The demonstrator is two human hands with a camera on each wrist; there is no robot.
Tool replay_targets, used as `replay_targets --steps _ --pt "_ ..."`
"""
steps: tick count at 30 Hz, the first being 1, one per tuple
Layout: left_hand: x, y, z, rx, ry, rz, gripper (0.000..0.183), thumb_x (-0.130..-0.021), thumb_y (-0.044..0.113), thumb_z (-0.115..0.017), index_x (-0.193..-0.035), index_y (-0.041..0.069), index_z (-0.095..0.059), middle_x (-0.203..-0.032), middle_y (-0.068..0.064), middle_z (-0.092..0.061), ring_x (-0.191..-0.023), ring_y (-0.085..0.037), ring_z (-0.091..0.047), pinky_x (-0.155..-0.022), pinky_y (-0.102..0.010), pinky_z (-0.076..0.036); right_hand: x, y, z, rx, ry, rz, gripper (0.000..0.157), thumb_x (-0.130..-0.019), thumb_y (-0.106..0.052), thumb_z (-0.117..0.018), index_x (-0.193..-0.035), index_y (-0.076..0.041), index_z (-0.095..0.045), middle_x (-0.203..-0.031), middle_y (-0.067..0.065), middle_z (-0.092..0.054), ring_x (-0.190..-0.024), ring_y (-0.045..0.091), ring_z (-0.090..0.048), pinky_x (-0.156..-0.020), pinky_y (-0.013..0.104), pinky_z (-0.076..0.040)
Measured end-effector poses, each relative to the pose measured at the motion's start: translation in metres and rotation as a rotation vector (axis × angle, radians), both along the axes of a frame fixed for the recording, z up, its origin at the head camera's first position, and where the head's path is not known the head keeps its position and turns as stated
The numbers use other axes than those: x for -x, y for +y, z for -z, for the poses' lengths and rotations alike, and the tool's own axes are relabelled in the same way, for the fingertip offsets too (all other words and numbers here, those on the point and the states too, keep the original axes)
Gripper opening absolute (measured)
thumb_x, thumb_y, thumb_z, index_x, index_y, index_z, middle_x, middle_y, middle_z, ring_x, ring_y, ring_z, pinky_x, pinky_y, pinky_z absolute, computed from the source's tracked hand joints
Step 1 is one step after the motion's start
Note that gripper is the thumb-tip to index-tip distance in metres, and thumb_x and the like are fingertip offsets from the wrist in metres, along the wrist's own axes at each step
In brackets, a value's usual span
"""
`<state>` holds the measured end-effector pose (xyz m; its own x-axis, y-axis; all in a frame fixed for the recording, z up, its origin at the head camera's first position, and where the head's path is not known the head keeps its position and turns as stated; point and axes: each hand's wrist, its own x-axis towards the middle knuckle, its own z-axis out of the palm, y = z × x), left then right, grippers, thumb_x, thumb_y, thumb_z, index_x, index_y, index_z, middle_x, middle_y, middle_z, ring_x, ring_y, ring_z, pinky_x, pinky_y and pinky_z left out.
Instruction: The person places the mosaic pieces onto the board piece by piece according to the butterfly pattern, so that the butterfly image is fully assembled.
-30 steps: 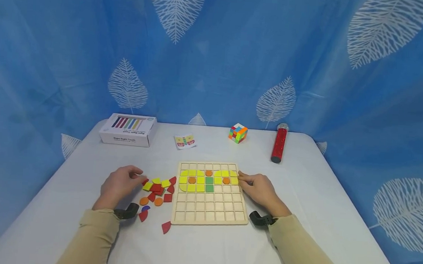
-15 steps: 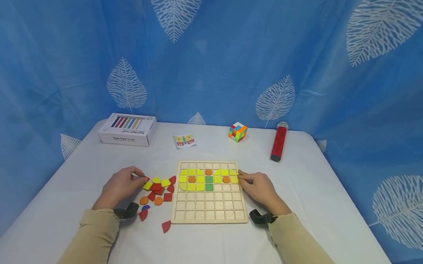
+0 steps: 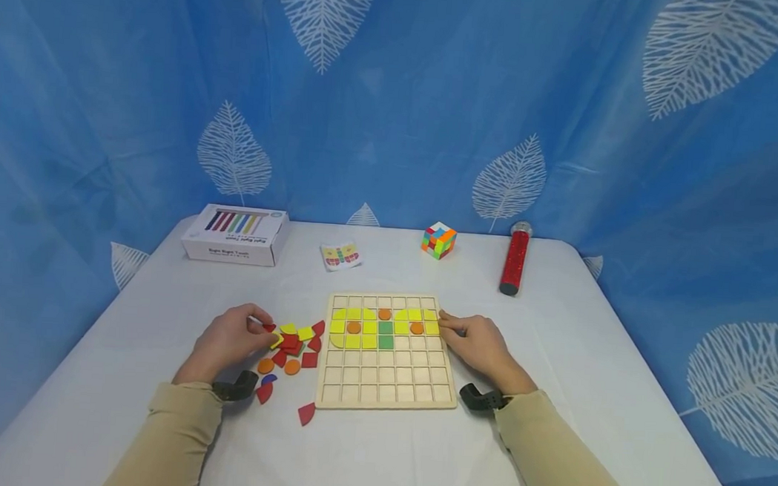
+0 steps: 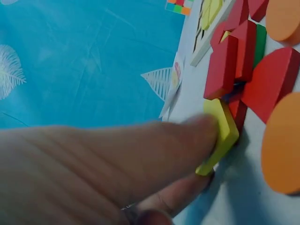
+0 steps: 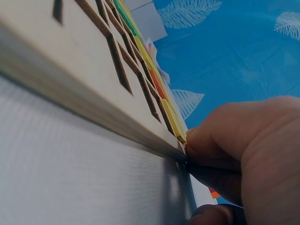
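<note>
My left hand [image 3: 225, 343] pinches a yellow tile [image 4: 227, 127] between thumb and finger, at the left side of a loose pile. Red tiles [image 4: 221, 68] lie right beside it, and a red piece [image 3: 268, 328] shows by the fingertips. My right hand [image 3: 483, 350] grips the right edge of the wooden grid board [image 3: 386, 397]; in the right wrist view the thumb [image 5: 199, 140] sits at the rim by a yellow tile [image 5: 173, 122]. Yellow tiles, orange discs [image 3: 353, 328] and green squares [image 3: 385, 335] fill part of the upper rows.
Orange discs [image 3: 265, 365], a blue piece [image 3: 269, 378] and red quarter-rounds [image 3: 306, 414] lie left of the board. Farther back are a white box [image 3: 235, 236], a butterfly picture card [image 3: 340, 256], a puzzle cube [image 3: 439, 241] and a red glittery microphone-shaped tube [image 3: 514, 259].
The left hand has moved slightly right, from reaching at the red piece to pinching the yellow tile. The right hand stays at the board's edge.
</note>
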<state>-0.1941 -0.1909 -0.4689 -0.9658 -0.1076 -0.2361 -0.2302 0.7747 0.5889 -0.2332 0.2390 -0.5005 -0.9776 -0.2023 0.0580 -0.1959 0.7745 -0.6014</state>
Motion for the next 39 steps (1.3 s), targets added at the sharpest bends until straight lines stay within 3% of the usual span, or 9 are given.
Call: replay_targets --steps 4,10,14,19,23,28,35,39 --pt "-0.001 0.001 0.0 -0.018 0.032 -0.001 0.033 -0.095 0.02 -0.075 -0.122 0.008 -0.062 -0.112 -0.015 -0.067 -0.094 -0.027 -0.064 -0.086 -0.044 -0.057 0.001 0.0 0.0 0.001 0.004 -0.006 0.035 -0.099 -0.032 -0.066 -0.129 -0.015 -0.072 -0.141 -0.002 -0.063 -0.135 0.031 -0.057 -0.109 0.053 -0.045" --pt "-0.001 0.003 0.0 -0.027 0.154 0.011 0.024 -0.098 0.019 -0.072 -0.118 0.008 -0.068 -0.116 -0.014 -0.067 -0.104 -0.029 -0.06 -0.092 -0.047 -0.055 0.001 0.0 0.0 0.002 0.007 0.001 0.035 -0.098 -0.032 -0.066 -0.128 -0.015 -0.072 -0.141 -0.002 -0.063 -0.135 0.031 -0.057 -0.109 0.053 -0.046" --pt "0.0 0.009 0.002 -0.076 0.204 0.008 0.023 -0.098 0.02 -0.072 -0.117 0.009 -0.071 -0.116 -0.012 -0.068 -0.103 -0.028 -0.06 -0.087 -0.04 -0.056 0.001 -0.001 -0.001 -0.004 0.011 0.001 0.035 -0.099 -0.032 -0.066 -0.129 -0.016 -0.072 -0.141 -0.003 -0.063 -0.135 0.031 -0.057 -0.109 0.053 -0.046" --pt "0.003 0.024 0.003 -0.218 0.185 -0.004 0.025 -0.097 0.025 -0.073 -0.119 0.012 -0.072 -0.115 -0.009 -0.069 -0.097 -0.025 -0.061 -0.078 -0.029 -0.055 0.002 -0.001 -0.003 -0.003 0.006 0.006 0.036 -0.098 -0.034 -0.065 -0.129 -0.016 -0.072 -0.141 -0.003 -0.063 -0.135 0.03 -0.057 -0.109 0.052 -0.046" --pt "0.004 0.04 0.003 -0.312 0.15 0.002 0.027 -0.095 0.027 -0.075 -0.119 0.014 -0.072 -0.112 -0.008 -0.068 -0.087 -0.025 -0.064 -0.07 -0.029 -0.056 0.002 0.0 -0.004 -0.005 0.006 0.009 0.036 -0.098 -0.034 -0.066 -0.129 -0.016 -0.072 -0.141 -0.003 -0.063 -0.135 0.031 -0.057 -0.108 0.053 -0.046" --pt "0.006 0.063 -0.003 -0.312 0.171 0.065 0.021 -0.093 0.023 -0.077 -0.111 0.013 -0.075 -0.103 -0.008 -0.069 -0.073 -0.024 -0.062 -0.061 -0.031 -0.053 0.002 -0.003 -0.005 -0.002 0.008 -0.001 0.036 -0.098 -0.033 -0.066 -0.129 -0.015 -0.072 -0.141 -0.003 -0.063 -0.135 0.031 -0.057 -0.108 0.053 -0.046" --pt "0.017 0.107 -0.005 -0.227 0.183 0.156 0.008 -0.09 0.023 -0.08 -0.097 0.019 -0.078 -0.096 0.002 -0.07 -0.094 -0.021 -0.058 -0.078 -0.032 -0.051 -0.003 -0.005 -0.001 0.023 -0.013 0.008 0.034 -0.098 -0.032 -0.067 -0.127 -0.015 -0.073 -0.141 -0.002 -0.063 -0.136 0.031 -0.057 -0.11 0.053 -0.044" --pt "0.023 0.138 -0.006 -0.217 0.19 0.234 0.005 -0.09 0.025 -0.08 -0.093 0.021 -0.078 -0.092 0.005 -0.069 -0.091 -0.018 -0.059 -0.083 -0.035 -0.051 -0.003 -0.001 -0.002 0.009 0.002 0.008 0.035 -0.098 -0.032 -0.066 -0.128 -0.015 -0.073 -0.141 -0.002 -0.063 -0.136 0.032 -0.057 -0.11 0.054 -0.045"
